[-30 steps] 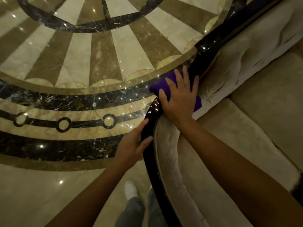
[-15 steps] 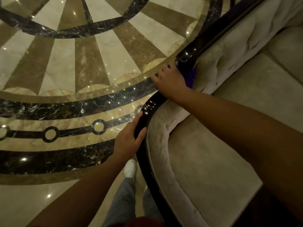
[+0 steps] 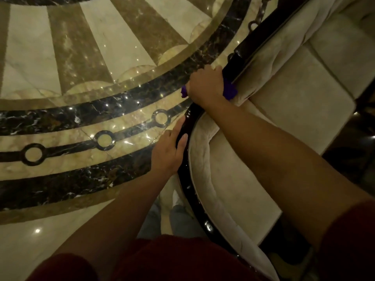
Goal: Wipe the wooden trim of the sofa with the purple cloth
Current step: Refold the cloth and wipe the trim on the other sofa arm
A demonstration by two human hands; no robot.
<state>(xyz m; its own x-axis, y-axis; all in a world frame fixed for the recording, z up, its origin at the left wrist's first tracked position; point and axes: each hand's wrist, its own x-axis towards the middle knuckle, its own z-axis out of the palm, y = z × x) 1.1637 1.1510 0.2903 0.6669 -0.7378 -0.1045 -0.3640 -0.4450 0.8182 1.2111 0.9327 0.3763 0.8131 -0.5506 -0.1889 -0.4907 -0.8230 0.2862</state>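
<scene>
The sofa's dark glossy wooden trim (image 3: 253,35) runs from the upper right down along the curved arm to the bottom middle. My right hand (image 3: 205,86) is clamped over the trim at the bend, shut on the purple cloth (image 3: 230,91), which pokes out on both sides of the hand. Lower on the same rail my left hand (image 3: 169,151) rests against the outer side of the trim, thumb on top, fingers flat along the wood. The part of the cloth under my palm is hidden.
Cream upholstery of the sofa arm and seat cushions (image 3: 300,102) fills the right side. A polished marble floor (image 3: 85,57) with dark inlaid bands and rings lies to the left. My legs and shoe (image 3: 176,201) stand close beside the sofa's arm.
My right hand went from flat on the cloth to wrapped around the trim, and moved slightly along the rail toward the backrest. The left hand slid up the rail after it.
</scene>
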